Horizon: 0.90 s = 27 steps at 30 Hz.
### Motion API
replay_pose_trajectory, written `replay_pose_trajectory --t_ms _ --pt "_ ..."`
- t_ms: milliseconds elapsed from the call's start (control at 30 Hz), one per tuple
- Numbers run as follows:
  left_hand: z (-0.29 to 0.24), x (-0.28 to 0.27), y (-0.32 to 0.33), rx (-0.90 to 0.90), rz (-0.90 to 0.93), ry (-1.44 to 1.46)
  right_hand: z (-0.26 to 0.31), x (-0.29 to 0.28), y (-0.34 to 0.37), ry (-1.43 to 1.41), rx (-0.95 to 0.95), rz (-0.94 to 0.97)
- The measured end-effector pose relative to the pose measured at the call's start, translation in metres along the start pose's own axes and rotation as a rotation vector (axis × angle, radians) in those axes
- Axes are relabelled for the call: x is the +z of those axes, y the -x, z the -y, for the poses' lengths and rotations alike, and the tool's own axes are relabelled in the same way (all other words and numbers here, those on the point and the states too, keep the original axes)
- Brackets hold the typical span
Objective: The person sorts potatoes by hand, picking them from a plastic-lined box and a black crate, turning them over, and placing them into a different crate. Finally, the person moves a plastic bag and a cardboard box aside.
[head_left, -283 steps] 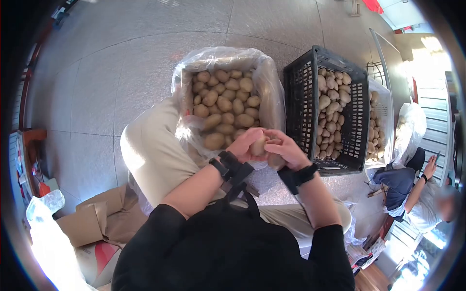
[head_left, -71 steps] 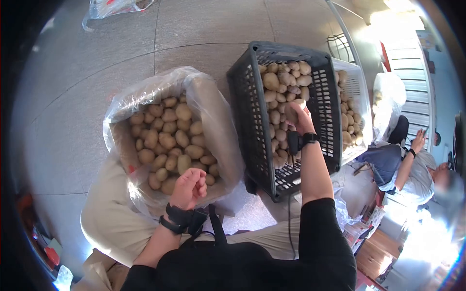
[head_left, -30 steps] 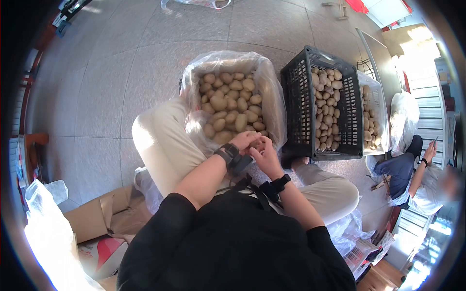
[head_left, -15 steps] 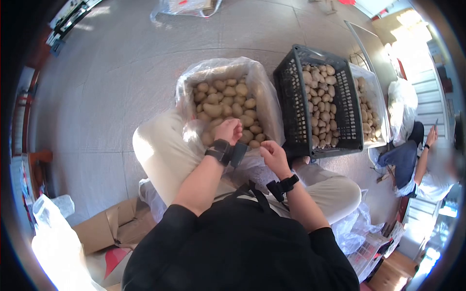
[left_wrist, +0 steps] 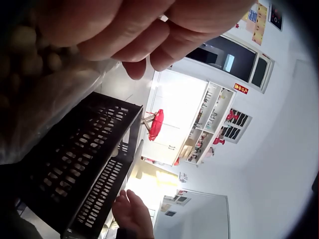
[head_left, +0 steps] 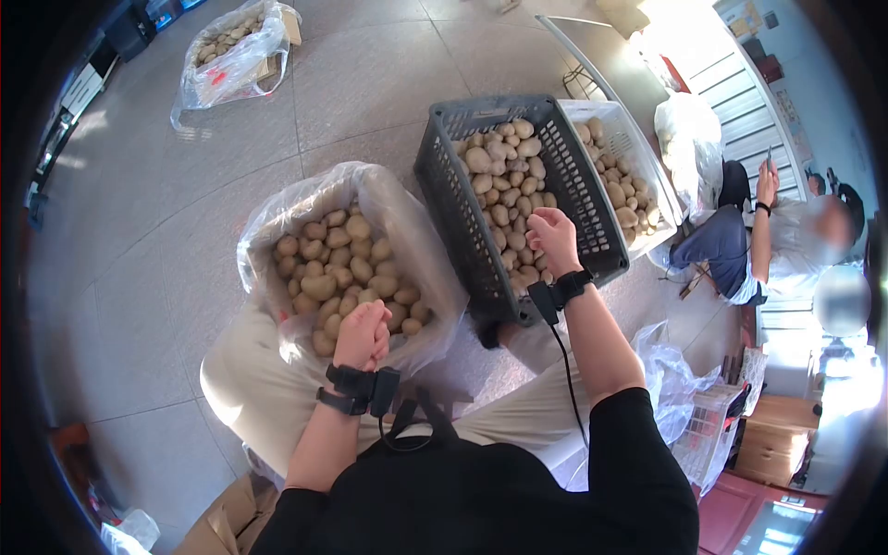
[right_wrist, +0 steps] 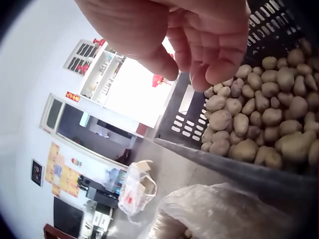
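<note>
My left hand [head_left: 363,335] hovers over the near edge of a box lined with clear plastic [head_left: 262,220]. Its fingers are loosely curled and hold nothing. Inside the box lie many potatoes [head_left: 319,285]. To the right, my right hand [head_left: 553,239] is above a black slatted crate [head_left: 449,199], where smaller potatoes [head_left: 499,171] are heaped. In the right wrist view, the relaxed, bent fingers [right_wrist: 219,72] of that hand hang over the crate with no potato between them. Left fingers [left_wrist: 144,40] fill the top of the left wrist view.
Beyond the black crate stands a white crate [head_left: 661,176] of potatoes. A plastic bag [head_left: 242,79] with potatoes sits far back on the floor. A seated person [head_left: 777,236] with a phone is at the right. Cardboard [head_left: 231,518] lies at lower left.
One second ago both hands were together at the lined box's near edge. They have since parted; the right hand has moved out over the black crate, and the head view has turned.
</note>
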<state>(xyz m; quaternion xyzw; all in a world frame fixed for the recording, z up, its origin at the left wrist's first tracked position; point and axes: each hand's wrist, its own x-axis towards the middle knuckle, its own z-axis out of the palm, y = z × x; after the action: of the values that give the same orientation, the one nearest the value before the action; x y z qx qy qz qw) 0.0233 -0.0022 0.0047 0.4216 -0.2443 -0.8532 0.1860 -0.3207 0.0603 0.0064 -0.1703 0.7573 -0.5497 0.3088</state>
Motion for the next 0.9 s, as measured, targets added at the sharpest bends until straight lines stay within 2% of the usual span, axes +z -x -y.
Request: replay_pose_trajectory --t_ms 100,233,300,367,400,633,667,800,900 --pt "0.005 0.002 -0.013 -0.040 0.035 0.003 -0.005 0.006 -0.044 0.185 -0.065 0.010" --pt "0.008 0.001 -0.028 -0.115 0.000 0.029 -0.003 0.018 -0.096 0.778 -0.423 0.052" --pt "0.008 -0.001 -0.035 -0.127 -0.013 0.034 -0.008 0.031 -0.122 0.843 -0.407 0.106" --pt "0.011 -0.006 -0.044 -0.139 -0.030 0.050 -0.021 0.044 -0.152 0.943 -0.568 0.122" --pt "0.009 -0.005 -0.045 -0.146 -0.054 0.038 -0.021 0.053 -0.162 0.952 -0.463 0.159" --pt "0.009 -0.013 -0.060 -0.194 -0.135 0.045 -0.047 0.106 -0.222 1.290 -0.434 0.161" --pt "0.007 -0.013 -0.060 -0.202 -0.153 0.050 -0.057 0.110 -0.231 1.289 -0.450 0.122" --pt "0.005 -0.015 -0.065 -0.215 -0.188 0.058 -0.045 0.135 -0.229 1.486 -0.267 0.043" --pt "0.004 -0.016 -0.065 -0.211 -0.177 0.067 -0.049 0.144 -0.223 1.571 -0.266 -0.085"
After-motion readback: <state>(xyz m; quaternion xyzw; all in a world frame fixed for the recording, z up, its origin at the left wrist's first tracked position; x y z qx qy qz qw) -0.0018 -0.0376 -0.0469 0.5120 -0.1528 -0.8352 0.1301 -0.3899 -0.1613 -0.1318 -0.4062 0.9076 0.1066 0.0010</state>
